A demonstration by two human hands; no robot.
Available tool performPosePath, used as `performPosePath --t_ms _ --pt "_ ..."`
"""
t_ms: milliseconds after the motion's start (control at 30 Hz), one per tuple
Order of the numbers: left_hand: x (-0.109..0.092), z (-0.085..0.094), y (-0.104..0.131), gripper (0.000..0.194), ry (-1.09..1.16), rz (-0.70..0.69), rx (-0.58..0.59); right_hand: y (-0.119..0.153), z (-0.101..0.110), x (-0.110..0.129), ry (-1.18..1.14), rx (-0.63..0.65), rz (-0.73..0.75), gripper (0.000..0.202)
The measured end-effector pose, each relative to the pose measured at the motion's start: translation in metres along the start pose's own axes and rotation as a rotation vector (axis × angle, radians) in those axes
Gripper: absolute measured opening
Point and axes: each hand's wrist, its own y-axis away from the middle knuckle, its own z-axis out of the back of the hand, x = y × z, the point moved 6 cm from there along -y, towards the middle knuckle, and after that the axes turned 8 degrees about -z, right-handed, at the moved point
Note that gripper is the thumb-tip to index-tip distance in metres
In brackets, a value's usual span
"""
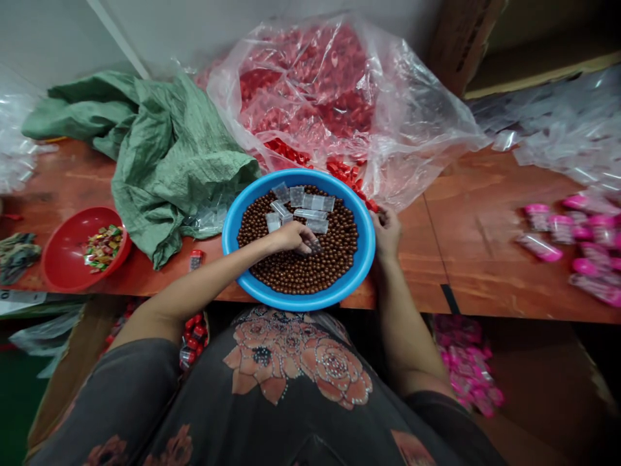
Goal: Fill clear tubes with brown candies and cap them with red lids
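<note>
A blue basin filled with small brown balls stands at the table's front edge. Several clear plastic containers lie on the balls towards the back. My left hand reaches into the basin, its fingers closed on what looks like a clear container, partly hidden and low among the balls. Just outside the basin's right rim, my right hand has its fingers together at a red cap. More red caps spill from a big clear plastic bag behind the basin.
A green woven sack lies left of the basin, beside a red bowl with small wrapped pieces. One red-capped container stands nearby. Pink-capped containers lie at right. Below the table edge are boxes with red-capped and pink-capped containers.
</note>
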Motion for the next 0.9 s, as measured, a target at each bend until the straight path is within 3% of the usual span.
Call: performPosePath --t_ms 133,233,433,533,733,900 --pt "0.001 -0.007 0.001 0.029 0.224 0.030 0.030 0.006 0.018 0.009 -0.327 -0.107 -0.056 0.034" --pt "-0.001 -0.009 0.008 0.029 0.343 0.079 0.048 0.017 0.027 0.022 -0.656 -0.071 -0.143 0.032" --pt "-0.023 -0.009 0.046 0.033 0.683 0.085 0.135 0.053 0.038 0.073 -0.615 -0.030 -0.045 0.025" --pt "-0.031 -0.003 0.064 0.035 0.734 0.034 0.066 0.072 0.021 0.099 -0.530 0.125 -0.015 0.021" --pt "-0.038 0.004 0.087 0.036 0.643 -0.094 -0.087 0.103 -0.033 0.130 -0.371 0.415 0.024 0.020" --pt "-0.039 0.009 0.099 0.038 0.587 -0.139 -0.153 0.119 -0.059 0.149 -0.174 0.580 0.213 0.024"
